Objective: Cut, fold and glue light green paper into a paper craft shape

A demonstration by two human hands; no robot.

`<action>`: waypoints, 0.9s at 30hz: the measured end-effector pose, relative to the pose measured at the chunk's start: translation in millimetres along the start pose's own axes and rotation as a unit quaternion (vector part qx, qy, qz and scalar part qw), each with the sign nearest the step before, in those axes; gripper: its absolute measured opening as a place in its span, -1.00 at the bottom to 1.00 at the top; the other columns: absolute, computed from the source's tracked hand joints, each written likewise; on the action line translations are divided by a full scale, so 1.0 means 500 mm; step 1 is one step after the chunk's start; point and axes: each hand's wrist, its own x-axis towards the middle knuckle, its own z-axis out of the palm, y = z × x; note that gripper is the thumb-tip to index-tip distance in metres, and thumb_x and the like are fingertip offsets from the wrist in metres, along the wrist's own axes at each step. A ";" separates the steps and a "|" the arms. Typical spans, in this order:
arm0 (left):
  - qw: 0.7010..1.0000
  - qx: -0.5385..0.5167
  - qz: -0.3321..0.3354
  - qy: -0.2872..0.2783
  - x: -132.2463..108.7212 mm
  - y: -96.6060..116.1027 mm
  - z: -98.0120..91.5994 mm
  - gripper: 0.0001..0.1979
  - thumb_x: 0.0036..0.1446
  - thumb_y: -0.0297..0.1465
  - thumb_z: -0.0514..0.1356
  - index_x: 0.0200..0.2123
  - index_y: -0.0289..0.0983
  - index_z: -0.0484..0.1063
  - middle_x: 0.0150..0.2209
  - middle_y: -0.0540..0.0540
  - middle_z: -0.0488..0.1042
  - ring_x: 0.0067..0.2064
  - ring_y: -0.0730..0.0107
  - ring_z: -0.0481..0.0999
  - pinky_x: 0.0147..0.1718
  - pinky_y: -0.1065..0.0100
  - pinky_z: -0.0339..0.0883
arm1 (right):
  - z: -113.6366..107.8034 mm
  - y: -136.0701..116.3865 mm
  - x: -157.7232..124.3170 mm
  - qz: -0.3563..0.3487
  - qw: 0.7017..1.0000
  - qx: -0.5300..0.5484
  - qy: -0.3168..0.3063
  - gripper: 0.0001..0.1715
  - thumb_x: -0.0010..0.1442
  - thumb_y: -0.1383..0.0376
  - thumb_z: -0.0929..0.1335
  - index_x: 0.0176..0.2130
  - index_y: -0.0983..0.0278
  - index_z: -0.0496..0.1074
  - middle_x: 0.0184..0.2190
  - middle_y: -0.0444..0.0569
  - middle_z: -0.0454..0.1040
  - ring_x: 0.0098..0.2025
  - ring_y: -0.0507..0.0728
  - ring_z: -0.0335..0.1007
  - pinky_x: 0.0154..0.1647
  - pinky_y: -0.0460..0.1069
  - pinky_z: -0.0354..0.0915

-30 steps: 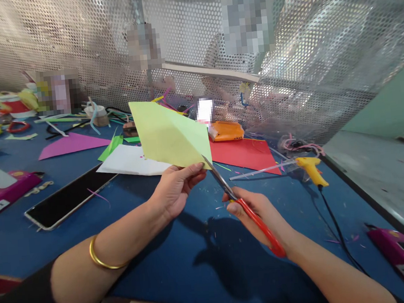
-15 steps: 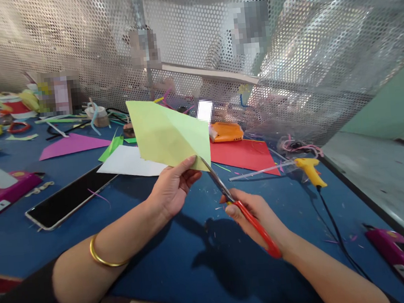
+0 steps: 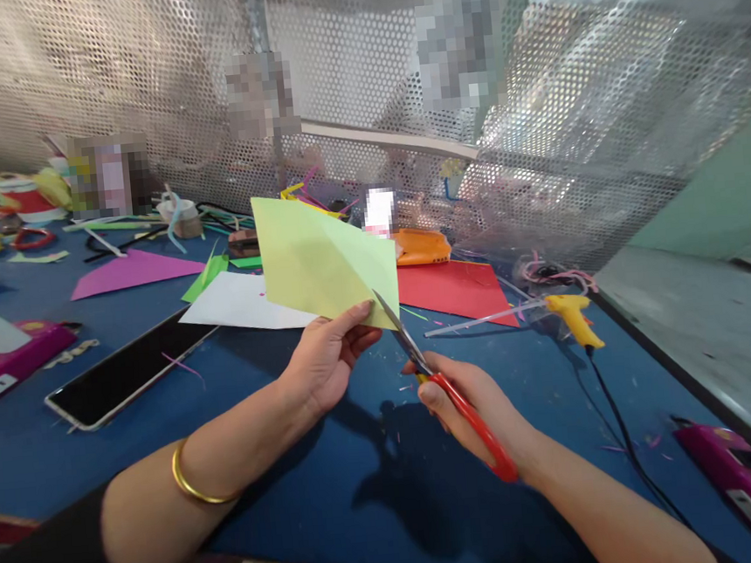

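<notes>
My left hand [image 3: 333, 355] pinches the lower edge of a light yellow-green sheet of paper [image 3: 321, 260], which it holds up above the table. In my right hand [image 3: 475, 404] is a pair of scissors [image 3: 470, 418] with red handles, my fingers wrapped round them. The blades reach up to the left, their tips at the paper's lower right part, close beside my left thumb. Whether the lower blade lies behind the sheet I cannot tell. A gold bangle [image 3: 192, 481] circles my left forearm.
On the blue table [image 3: 290, 508] lie a phone [image 3: 130, 369], white paper [image 3: 239, 302], purple paper [image 3: 138, 272] and red paper [image 3: 455, 290]. A yellow glue gun [image 3: 574, 317] with a cord lies at right. Purple power strips [image 3: 740, 469] sit at both sides. Perforated metal mesh [image 3: 343, 65] stands behind.
The paper and my left hand have shifted slightly right and down, towards the scissors. My right hand stays nearly in place, and both hands keep their hold.
</notes>
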 end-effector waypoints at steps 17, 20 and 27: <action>1.000 -0.007 -0.011 -0.003 -0.004 0.005 0.003 -0.92 -0.06 -0.62 0.33 -0.40 -0.45 0.54 -0.46 -0.14 0.59 -0.52 0.43 0.55 -0.53 0.50 0.48 | 0.010 -0.002 0.006 0.012 0.999 -0.030 0.025 -0.47 0.24 -0.16 0.19 -0.26 0.21 0.40 -0.54 -0.13 0.38 -0.51 0.06 0.22 -0.48 -0.07 0.11; 0.999 -0.035 -0.015 -0.005 -0.004 0.009 0.004 -0.87 -0.05 -0.60 0.33 -0.35 -0.42 0.53 -0.43 -0.12 0.60 -0.50 0.41 0.56 -0.53 0.47 0.48 | 0.010 -0.002 0.007 0.009 0.999 -0.026 0.023 -0.48 0.24 -0.15 0.20 -0.26 0.20 0.39 -0.54 -0.14 0.39 -0.51 0.05 0.23 -0.47 -0.07 0.12; 0.994 -0.100 0.014 0.029 0.007 0.028 0.005 -0.73 -0.08 -0.63 0.35 -0.25 -0.37 0.48 -0.39 -0.11 0.61 -0.45 0.39 0.58 -0.50 0.47 0.50 | 0.005 -0.010 0.001 0.004 1.000 -0.015 0.017 -0.43 0.23 -0.18 0.19 -0.23 0.21 0.42 -0.59 -0.15 0.35 -0.56 0.03 0.21 -0.55 -0.10 0.09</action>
